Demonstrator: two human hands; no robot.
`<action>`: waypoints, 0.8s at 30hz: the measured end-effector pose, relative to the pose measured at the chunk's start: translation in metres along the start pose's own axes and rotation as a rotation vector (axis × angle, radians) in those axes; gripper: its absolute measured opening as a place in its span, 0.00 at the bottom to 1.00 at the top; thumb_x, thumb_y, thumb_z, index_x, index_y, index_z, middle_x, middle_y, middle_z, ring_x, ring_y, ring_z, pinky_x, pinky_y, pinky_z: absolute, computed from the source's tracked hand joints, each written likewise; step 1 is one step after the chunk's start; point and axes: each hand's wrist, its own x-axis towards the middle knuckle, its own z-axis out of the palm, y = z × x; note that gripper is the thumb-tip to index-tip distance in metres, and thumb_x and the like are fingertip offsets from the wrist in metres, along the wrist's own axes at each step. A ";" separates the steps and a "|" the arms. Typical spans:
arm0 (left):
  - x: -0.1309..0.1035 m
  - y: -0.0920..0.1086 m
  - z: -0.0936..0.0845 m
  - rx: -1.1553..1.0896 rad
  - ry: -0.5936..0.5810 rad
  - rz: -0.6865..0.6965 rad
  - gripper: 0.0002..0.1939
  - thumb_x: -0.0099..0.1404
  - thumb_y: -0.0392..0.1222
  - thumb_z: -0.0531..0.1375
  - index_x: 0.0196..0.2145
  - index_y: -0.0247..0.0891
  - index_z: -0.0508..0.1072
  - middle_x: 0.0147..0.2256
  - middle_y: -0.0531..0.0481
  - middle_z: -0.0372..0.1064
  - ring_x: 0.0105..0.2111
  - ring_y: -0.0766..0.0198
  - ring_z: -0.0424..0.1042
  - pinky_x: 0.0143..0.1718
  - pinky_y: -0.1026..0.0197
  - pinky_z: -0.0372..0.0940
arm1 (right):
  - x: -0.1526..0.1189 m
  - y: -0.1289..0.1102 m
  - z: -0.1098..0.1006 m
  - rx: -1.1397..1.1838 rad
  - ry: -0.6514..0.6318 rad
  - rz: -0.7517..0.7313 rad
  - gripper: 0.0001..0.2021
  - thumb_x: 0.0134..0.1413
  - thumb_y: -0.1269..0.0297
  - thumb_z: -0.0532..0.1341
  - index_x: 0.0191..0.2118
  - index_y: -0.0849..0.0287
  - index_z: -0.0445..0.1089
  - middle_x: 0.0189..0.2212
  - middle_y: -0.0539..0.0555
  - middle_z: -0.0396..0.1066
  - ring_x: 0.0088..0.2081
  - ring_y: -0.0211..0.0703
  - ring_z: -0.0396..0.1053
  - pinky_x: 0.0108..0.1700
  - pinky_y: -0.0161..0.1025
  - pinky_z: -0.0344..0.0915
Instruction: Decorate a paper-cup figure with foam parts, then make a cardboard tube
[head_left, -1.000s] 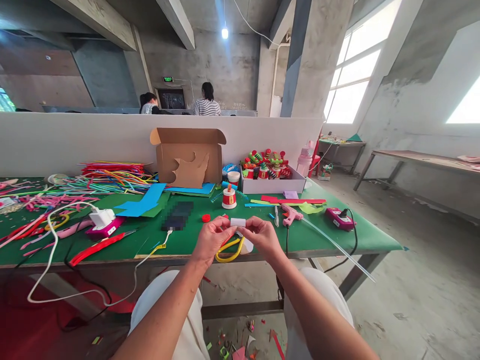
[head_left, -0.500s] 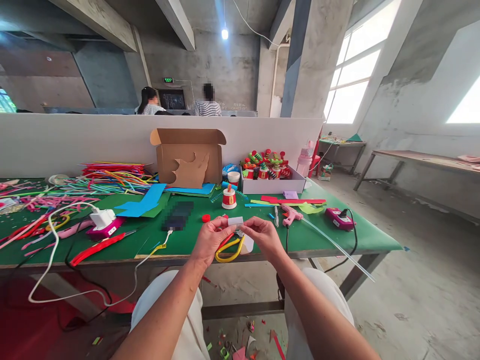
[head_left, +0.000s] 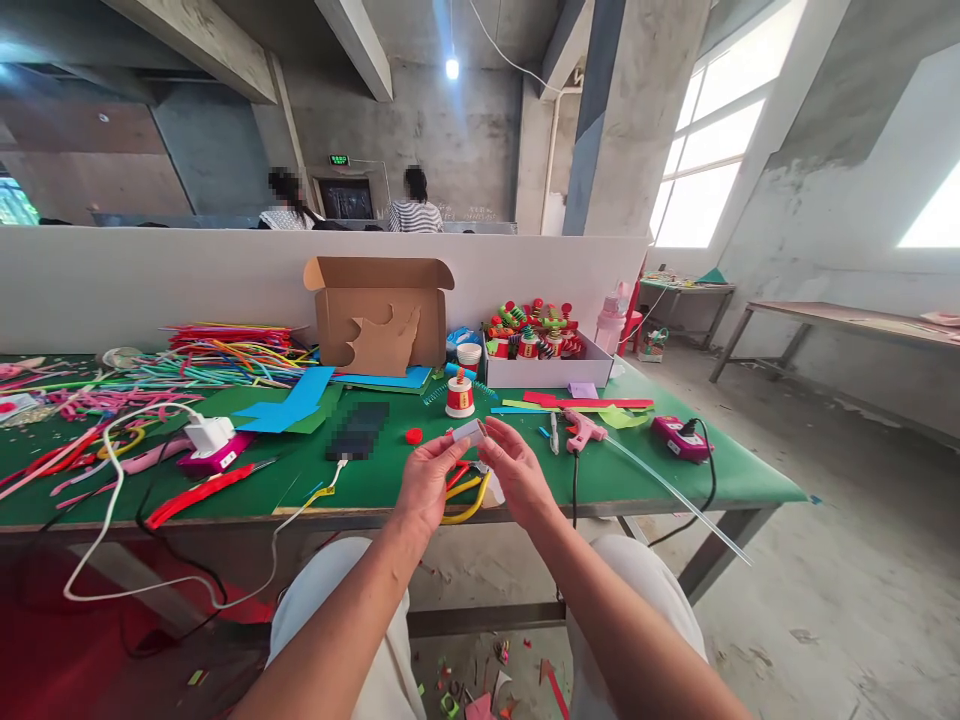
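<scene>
Your left fingers [head_left: 450,452] are pinched nearly closed on the left part of a short, white, paper-like roll [head_left: 468,432], thumb along the near side; your right thumb and forefinger meet at its right end, with the other right fingers loosely curled. The roll sits between your two hands, raised in front of the green-topped counter [head_left: 420,480], its right end tipped slightly up. Your left hand [head_left: 426,478] and right hand [head_left: 523,478] face each other, wrists low, and both bare forearms slant inward from the lower corners over your pale-trousered knees. Just below your hands lies a hand tool with looped yellow-and-red handles [head_left: 466,512], partly hidden. Beyond your left fingertips is a small red round piece [head_left: 414,436], and farther back a white paper cup with a red band [head_left: 460,398]; the band's yellowish mark is too small to read. To your right rests a pink glue gun [head_left: 581,430] with a long clear stick. Far off, a lit green sign [head_left: 339,159] and pale writing on the grey wall [head_left: 469,213] are both too small to make out.
</scene>
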 end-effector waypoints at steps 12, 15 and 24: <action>-0.001 -0.008 -0.001 0.161 -0.071 0.007 0.19 0.43 0.50 0.72 0.30 0.35 0.79 0.29 0.50 0.75 0.30 0.65 0.70 0.36 0.62 0.64 | 0.006 0.001 -0.005 0.184 -0.100 0.032 0.18 0.40 0.57 0.74 0.40 0.55 0.77 0.37 0.51 0.78 0.42 0.41 0.74 0.51 0.38 0.67; 0.004 0.004 -0.015 0.463 -0.072 0.235 0.17 0.49 0.51 0.69 0.33 0.37 0.77 0.34 0.48 0.75 0.34 0.62 0.70 0.37 0.60 0.65 | 0.008 -0.004 -0.013 0.186 -0.102 0.133 0.19 0.39 0.59 0.74 0.41 0.54 0.76 0.37 0.50 0.79 0.40 0.39 0.75 0.51 0.38 0.68; 0.008 0.013 -0.038 1.094 -0.447 0.720 0.26 0.61 0.49 0.64 0.56 0.46 0.68 0.55 0.43 0.67 0.55 0.53 0.64 0.55 0.49 0.62 | 0.002 -0.006 -0.018 0.097 -0.276 0.405 0.20 0.37 0.60 0.75 0.39 0.61 0.76 0.30 0.51 0.78 0.31 0.37 0.76 0.40 0.34 0.71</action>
